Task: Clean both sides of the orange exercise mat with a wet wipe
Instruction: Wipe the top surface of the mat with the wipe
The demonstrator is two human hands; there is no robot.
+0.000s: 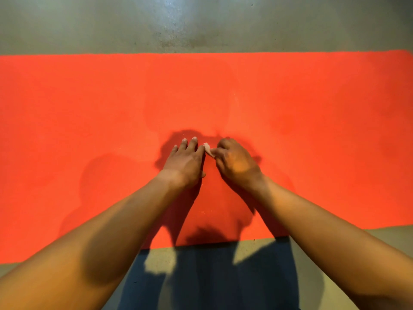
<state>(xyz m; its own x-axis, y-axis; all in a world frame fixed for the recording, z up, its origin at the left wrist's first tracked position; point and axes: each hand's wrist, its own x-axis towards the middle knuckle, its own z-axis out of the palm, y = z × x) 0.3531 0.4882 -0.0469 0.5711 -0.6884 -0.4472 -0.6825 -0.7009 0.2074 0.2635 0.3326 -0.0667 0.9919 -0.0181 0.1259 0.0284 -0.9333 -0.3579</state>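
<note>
Grey concrete floor (pixel 201 23) carries the orange mat (pixel 89 97), its ends cut off.
On it the left hand (pixel 185 163) lies flat, fingers straight; the right hand (pixel 237 164) curls, pinching a mostly hidden wet wipe (pixel 208 150) mid-mat.

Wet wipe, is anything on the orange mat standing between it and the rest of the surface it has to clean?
Only the left hand, which lies flat on the orange mat right beside the wet wipe that the right hand pinches. Otherwise, nothing visible on the mat blocks the wipe.
</note>
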